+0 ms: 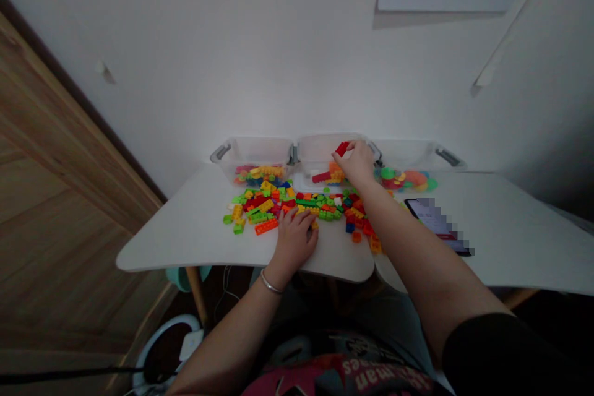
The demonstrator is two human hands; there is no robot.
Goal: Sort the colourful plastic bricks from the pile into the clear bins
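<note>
Two hands are at work in the head view, the only one we have. Our right hand (356, 164) reaches far across the counter (185, 229) and pinches a red brick (342, 148) between its fingertips, held up at the rim of the middle bin (310, 150). Most of that brick shows, but the fingers cover its near end. Our left hand (296, 236) lies palm down at the near edge of the brick pile (297, 204), fingers curled over a few pieces. We cannot tell whether it grips one or merely rests on them, since the knuckles hide what is beneath. A thin bracelet (270, 284) circles that wrist.

Three clear bins stand in a row against the wall. The left bin (253, 154) holds mixed yellow, red and blue pieces. The middle one shows a long red piece and something orange, partly hidden behind the right hand. The right bin (417, 154) holds round green, orange and red shapes too small to make out. The right forearm crosses the pile and covers several bricks. A phone (439, 223) lies just right of that arm, its screen blurred out. The counter's far right fades into shadow, and the space below it is dim. A wooden door (55, 198) fills the left side, cut off by the frame.
</note>
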